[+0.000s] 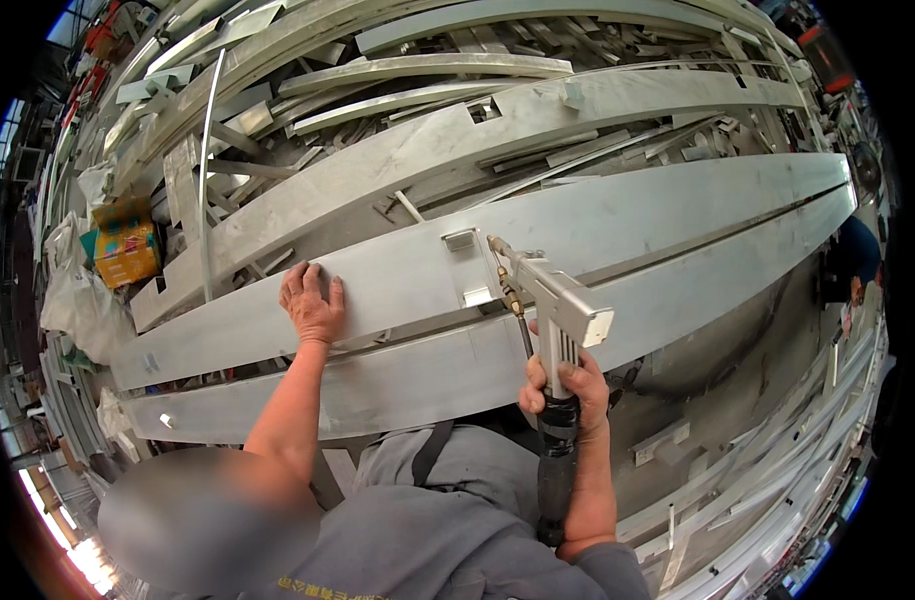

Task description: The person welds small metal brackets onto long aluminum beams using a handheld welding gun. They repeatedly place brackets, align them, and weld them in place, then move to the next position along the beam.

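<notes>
My left hand (313, 305) lies on the far one of two long, flat grey metal beams (398, 280), palm down with its fingers stretched out. My right hand (583, 385) is wrapped round the grip of a silver, box-bodied welding gun (548, 295) with brass fittings and a black-wrapped lower end. The gun's brass tip points at a notch in the far beam, where small metal tabs (461, 240) stick up. Whether the tip touches the metal I cannot tell. Alongside, nearer my body, runs the second beam (408, 375), with a narrow gap between the two.
Beyond the beams, another long notched beam (378, 165) crosses over piled metal offcuts (438, 100). A yellow box (128, 245) and a white plastic bag (83, 290) stand at the left. Several metal strips (768, 480) lie at lower right. Another person's hand (858, 292) shows at the right edge.
</notes>
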The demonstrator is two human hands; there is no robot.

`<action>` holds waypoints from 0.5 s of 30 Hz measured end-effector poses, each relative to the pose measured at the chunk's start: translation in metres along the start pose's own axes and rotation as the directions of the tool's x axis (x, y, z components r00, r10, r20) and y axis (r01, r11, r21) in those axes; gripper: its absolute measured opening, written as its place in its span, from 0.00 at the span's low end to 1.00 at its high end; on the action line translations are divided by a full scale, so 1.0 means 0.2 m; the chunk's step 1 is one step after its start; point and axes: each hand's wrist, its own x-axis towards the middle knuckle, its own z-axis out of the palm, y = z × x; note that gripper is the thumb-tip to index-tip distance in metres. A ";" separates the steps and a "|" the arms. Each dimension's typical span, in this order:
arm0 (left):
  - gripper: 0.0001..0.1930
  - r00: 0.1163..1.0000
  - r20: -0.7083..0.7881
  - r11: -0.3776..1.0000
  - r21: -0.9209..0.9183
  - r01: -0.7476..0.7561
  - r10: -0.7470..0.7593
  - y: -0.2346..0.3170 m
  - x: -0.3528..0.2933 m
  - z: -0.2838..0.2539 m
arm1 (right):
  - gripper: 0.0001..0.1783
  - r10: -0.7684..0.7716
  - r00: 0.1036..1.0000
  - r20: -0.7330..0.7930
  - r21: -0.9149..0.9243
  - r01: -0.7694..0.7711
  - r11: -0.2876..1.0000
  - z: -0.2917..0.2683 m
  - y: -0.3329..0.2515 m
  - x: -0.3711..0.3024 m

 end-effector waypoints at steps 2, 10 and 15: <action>0.24 1.000 -0.013 1.000 0.014 -0.011 0.011 0.00 -0.01 -0.01 | 0.43 -0.001 0.999 0.050 0.131 -0.006 0.991 -0.08 -0.01 0.01; 0.24 1.000 -0.007 0.997 0.067 -0.029 0.029 0.01 -0.01 -0.02 | 0.40 0.093 0.984 0.152 0.349 -0.141 0.926 -0.19 -0.08 0.13; 0.23 1.000 0.015 0.996 0.084 -0.013 0.012 0.04 -0.01 -0.03 | 0.40 0.130 0.980 0.151 0.328 -0.173 0.929 -0.23 -0.11 0.17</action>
